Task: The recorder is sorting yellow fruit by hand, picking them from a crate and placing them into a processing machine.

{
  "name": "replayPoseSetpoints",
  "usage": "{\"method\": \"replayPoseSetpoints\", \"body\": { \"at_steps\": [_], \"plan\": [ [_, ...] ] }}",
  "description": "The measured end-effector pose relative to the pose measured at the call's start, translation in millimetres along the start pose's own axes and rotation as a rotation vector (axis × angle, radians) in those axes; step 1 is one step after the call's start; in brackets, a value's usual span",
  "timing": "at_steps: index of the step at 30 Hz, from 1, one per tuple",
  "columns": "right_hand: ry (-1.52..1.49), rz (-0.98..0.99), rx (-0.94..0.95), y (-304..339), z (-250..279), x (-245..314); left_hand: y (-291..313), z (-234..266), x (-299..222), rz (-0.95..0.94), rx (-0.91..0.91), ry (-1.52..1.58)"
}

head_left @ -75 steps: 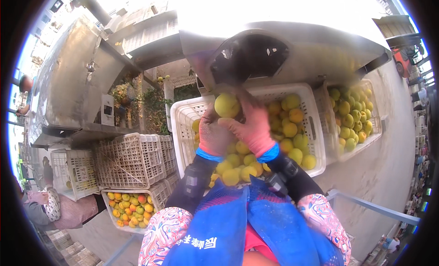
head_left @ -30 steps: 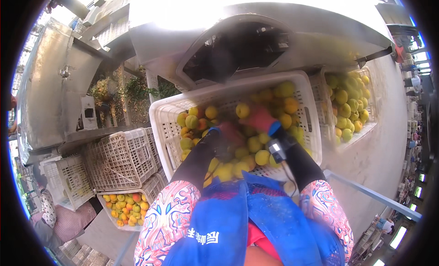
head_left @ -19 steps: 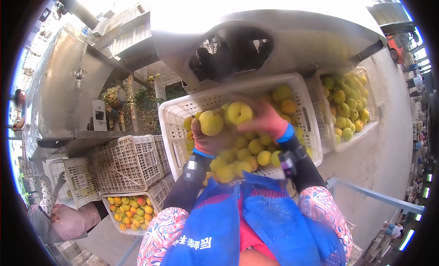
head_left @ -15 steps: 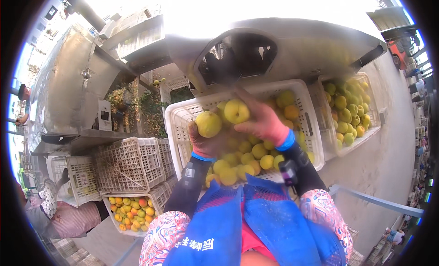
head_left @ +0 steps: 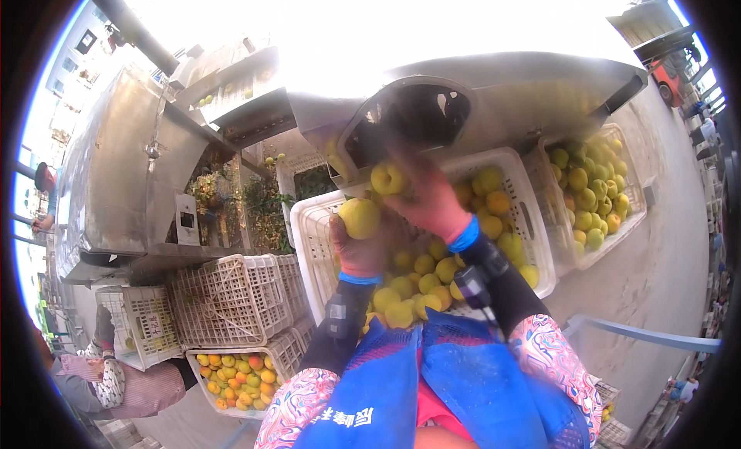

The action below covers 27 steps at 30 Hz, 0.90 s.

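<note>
My left hand (head_left: 361,252), in a reddish-pink glove, is closed around a yellow peach (head_left: 360,218). Another yellow peach (head_left: 388,178) sits at the fingertips of my right hand (head_left: 434,206), which is gloved the same way and partly smeared by motion. Both hands hang over a white plastic crate (head_left: 540,240) filled with yellow and orange-tinged peaches (head_left: 423,283). Just beyond them is a dark round opening (head_left: 413,117) in a metal housing.
A second crate of peaches (head_left: 593,188) stands at the right. Stacked crates (head_left: 224,298) are on the left, with orange-red fruit (head_left: 239,378) in a lower one. Another person (head_left: 139,376) is at the far left. A blue-grey rail (head_left: 648,335) runs at the right.
Both hands and their peaches have shifted slightly relative to the crate, the right hand's peach nearer the round opening. The whole view has also moved a little.
</note>
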State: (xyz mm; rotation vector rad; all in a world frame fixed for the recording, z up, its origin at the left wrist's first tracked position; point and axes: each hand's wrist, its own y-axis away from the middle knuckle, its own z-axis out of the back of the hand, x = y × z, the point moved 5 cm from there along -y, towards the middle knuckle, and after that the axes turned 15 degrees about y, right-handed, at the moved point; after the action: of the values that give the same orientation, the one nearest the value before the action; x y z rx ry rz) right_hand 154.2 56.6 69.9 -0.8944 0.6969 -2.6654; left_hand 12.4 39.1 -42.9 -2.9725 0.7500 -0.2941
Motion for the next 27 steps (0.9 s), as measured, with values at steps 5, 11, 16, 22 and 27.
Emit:
{"method": "replayPoseSetpoints", "body": {
  "at_steps": [5,11,16,22,27],
  "plan": [
    [0.041,0.002,-0.103,-7,9,-10,-9,-17,6,-0.026,0.056,-0.113],
    [0.236,-0.006,-0.092,-25,-4,-16,-6,-24,-3,-0.063,0.040,-0.082],
    [0.469,-0.115,-0.261,-48,-25,-27,-8,-30,5,-0.020,0.032,0.112],
    [0.060,0.144,0.003,-9,6,16,1,-39,-2,-0.046,0.040,0.098],
    [0.131,0.041,0.073,18,10,31,7,-68,6,-0.105,0.087,-0.237]
  ]
}}
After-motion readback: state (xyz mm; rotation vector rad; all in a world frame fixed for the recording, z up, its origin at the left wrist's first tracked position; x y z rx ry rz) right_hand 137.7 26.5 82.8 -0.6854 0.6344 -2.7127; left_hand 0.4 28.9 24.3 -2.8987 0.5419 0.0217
